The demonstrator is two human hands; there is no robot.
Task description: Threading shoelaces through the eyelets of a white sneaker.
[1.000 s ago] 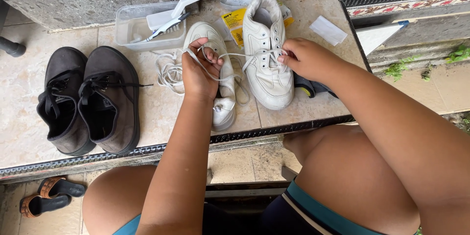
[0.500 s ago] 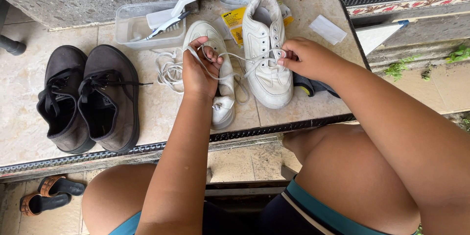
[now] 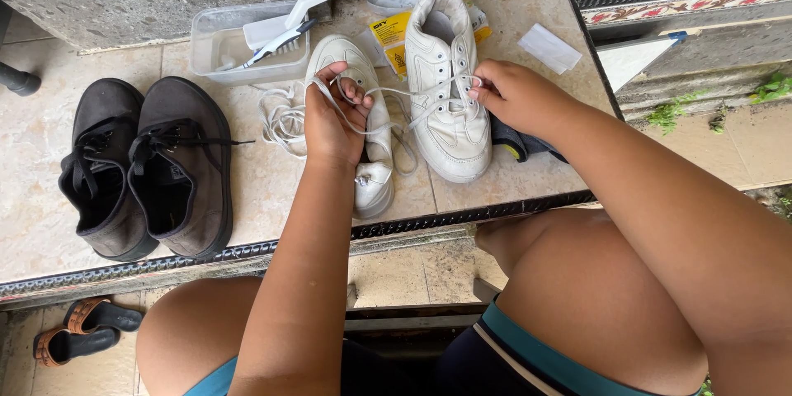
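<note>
Black shoes (image 3: pixel 148 165): a pair at far left on the tiled ledge (image 3: pixel 272 190), untouched, toes toward the person.
Left hand (image 3: pixel 334 120): fingers closed on a loop of white lace (image 3: pixel 371 99), above the overturned white shoe (image 3: pixel 367 128).
Lace: stretched taut between both hands, running left to right across the eyelets.
Laced shoe (image 3: pixel 448 87): upright, long axis pointing away from the person, toe nearest; the right hand is nearer.
Right hand (image 3: pixel 516 99): pinching the lace end at the shoe's right eyelets.
Change: both hands hold as before; the lace looks pulled slightly tighter.
</note>
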